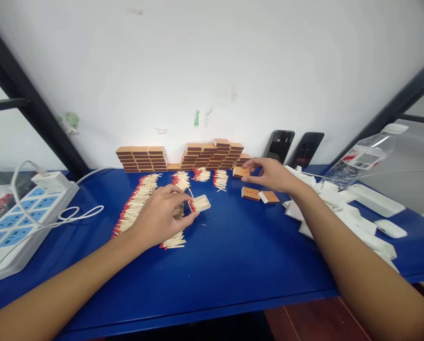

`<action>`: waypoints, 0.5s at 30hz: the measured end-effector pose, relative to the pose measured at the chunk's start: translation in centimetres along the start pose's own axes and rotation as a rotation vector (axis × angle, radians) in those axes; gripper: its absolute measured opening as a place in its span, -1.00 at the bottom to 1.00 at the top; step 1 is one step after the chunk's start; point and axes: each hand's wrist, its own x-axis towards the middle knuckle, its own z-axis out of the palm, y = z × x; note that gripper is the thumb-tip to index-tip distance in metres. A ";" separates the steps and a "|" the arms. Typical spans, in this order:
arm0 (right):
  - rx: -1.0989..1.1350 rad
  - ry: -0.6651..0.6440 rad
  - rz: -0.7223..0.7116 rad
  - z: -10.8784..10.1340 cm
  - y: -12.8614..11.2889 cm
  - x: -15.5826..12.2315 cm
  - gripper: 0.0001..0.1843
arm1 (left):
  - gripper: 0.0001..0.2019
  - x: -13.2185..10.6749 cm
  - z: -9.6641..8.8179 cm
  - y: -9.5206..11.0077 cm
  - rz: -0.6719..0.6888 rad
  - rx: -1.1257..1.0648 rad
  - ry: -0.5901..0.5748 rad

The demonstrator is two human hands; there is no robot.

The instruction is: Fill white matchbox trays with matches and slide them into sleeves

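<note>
an open white tray (202, 209) holds red-tipped matches (199, 202), left of an orange matchbox (240, 172).

One head-worn view looks forward and down, from close above the table (229, 270), facing the far wall (212, 71).

I have the bare left forearm (87, 272) angled in from the lower left of my head view, the left hand (164, 210) back upward, fingers bent, thumb opposing them in a pinch. I hold the right forearm (350, 255) slanting in from the lower right, its right hand (270, 175) farther forward, pointing leftward, thumb and fingers pinching too.
</note>
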 end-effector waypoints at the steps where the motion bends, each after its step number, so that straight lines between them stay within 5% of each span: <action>1: 0.049 -0.008 -0.048 -0.1 -1.4 -0.5 -0.50 | -0.73 0.0 -0.1 -0.1 -0.011 0.003 0.013; 7: 0.257 -0.130 -0.287 1.9 -7.4 -2.7 -0.60 | -0.69 0.1 -0.4 -0.2 -0.051 0.001 0.087; 15: 0.461 -0.205 -0.242 3.3 -6.9 -2.6 -0.58 | -0.70 0.2 -0.4 -0.2 -0.051 -0.023 0.091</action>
